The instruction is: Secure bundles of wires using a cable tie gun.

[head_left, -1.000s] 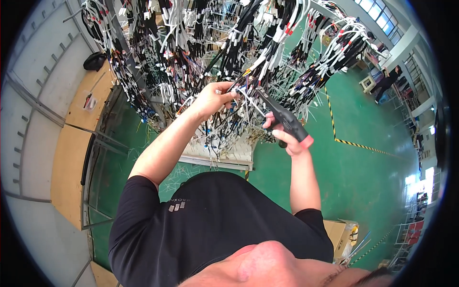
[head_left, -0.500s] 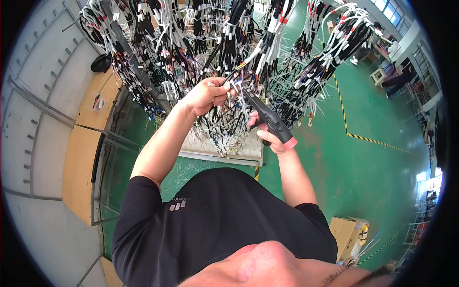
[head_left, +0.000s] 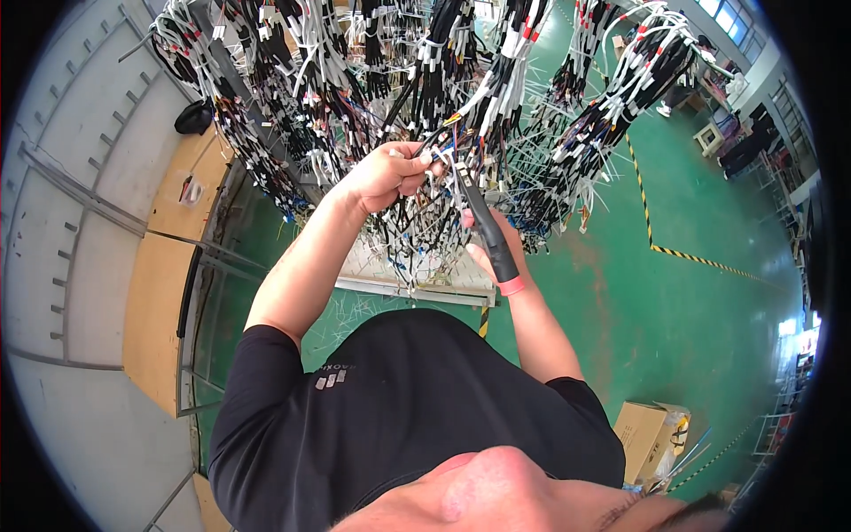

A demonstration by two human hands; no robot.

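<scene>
Fingers (head_left: 413, 167) of left hand (head_left: 381, 177) pinch wires (head_left: 436, 136) among hanging bundles (head_left: 612, 120); right hand (head_left: 511, 236) grips gun (head_left: 489, 232), nose close by — slip could nick wires, crowded bundles could snag nose.

On my remote view, the right hand (head_left: 514, 238) has rolled, swinging the black tool (head_left: 487, 223) straighter far-to-near, its tip nearer the left hand (head_left: 387, 176).

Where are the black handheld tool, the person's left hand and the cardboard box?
Black handheld tool (head_left: 487, 227): head view, middle of its body.
Left hand (head_left: 386, 176): head view, back of the hand.
Cardboard box (head_left: 640, 434): head view, its plain brown surface.
</scene>
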